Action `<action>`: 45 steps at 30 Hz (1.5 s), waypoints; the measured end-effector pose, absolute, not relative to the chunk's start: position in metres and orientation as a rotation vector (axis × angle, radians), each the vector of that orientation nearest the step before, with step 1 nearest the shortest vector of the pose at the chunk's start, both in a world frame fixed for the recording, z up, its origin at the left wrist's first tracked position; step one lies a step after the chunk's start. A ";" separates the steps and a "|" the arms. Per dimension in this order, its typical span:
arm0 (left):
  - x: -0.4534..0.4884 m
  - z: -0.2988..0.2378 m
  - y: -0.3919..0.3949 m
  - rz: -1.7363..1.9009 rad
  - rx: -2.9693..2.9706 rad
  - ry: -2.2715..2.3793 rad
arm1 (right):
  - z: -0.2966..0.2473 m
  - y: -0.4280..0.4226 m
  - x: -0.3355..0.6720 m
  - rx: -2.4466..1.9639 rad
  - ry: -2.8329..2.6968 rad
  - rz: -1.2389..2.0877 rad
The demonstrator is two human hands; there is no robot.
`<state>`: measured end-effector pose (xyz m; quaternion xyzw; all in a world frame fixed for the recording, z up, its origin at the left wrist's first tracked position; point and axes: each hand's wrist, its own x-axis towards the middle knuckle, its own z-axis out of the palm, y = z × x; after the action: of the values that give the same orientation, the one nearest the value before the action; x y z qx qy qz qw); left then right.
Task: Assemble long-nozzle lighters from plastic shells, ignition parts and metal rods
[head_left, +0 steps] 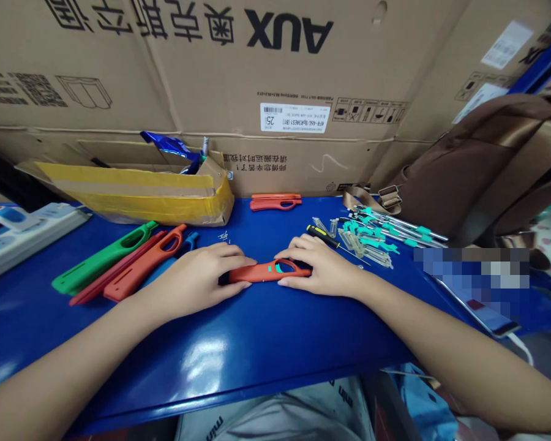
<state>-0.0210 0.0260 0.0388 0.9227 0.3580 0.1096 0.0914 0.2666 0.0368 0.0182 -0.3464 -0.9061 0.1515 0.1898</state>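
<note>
An orange lighter body [261, 271] lies level on the blue table, with a teal trigger showing in its loop. Around its left, wider end the fingers of my left hand [206, 275] are closed. At the narrow end, my right hand [321, 266] pinches it between thumb and fingers. Beyond my right hand rests a screwdriver [322, 235] with a yellow and black handle. To its right is a heap of clear plastic parts [360, 244] and metal rods with teal triggers [395, 229]. Left of my left hand lie a green lighter shell [103, 260] and an orange-red shell [142, 266].
Two orange shells [275, 202] lie at the back by a large cardboard box [275, 73]. A yellow-taped carton [165, 202] and a white power strip [32, 236] stand left. At right are a brown bag [468, 159] and a phone [480, 300] with a cable.
</note>
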 end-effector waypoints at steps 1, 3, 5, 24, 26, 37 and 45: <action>-0.021 0.039 0.026 0.321 2.737 1.068 | 0.019 0.036 0.267 -0.970 -2.548 0.422; -0.020 0.041 0.025 0.317 2.730 1.076 | 0.020 0.036 0.269 -0.965 -2.552 0.408; -0.020 0.042 0.025 0.321 2.724 1.084 | 0.023 0.036 0.270 -0.956 -2.561 0.396; -0.019 0.036 0.024 0.353 2.759 1.079 | 0.018 0.036 0.269 -0.913 -2.542 0.475; -0.018 0.035 0.023 0.349 2.762 1.094 | 0.016 0.035 0.267 -0.933 -2.511 0.504; -0.008 0.035 0.014 0.280 2.960 1.146 | 0.020 0.030 0.260 -1.020 -2.586 0.403; -0.004 0.027 0.016 0.478 2.844 1.099 | 0.024 0.026 0.264 -0.995 -2.597 0.523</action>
<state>-0.0043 0.0158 0.0269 0.9211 0.3560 0.1549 0.0278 0.2636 0.0259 0.0244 -0.3473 -0.9066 0.1825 0.1551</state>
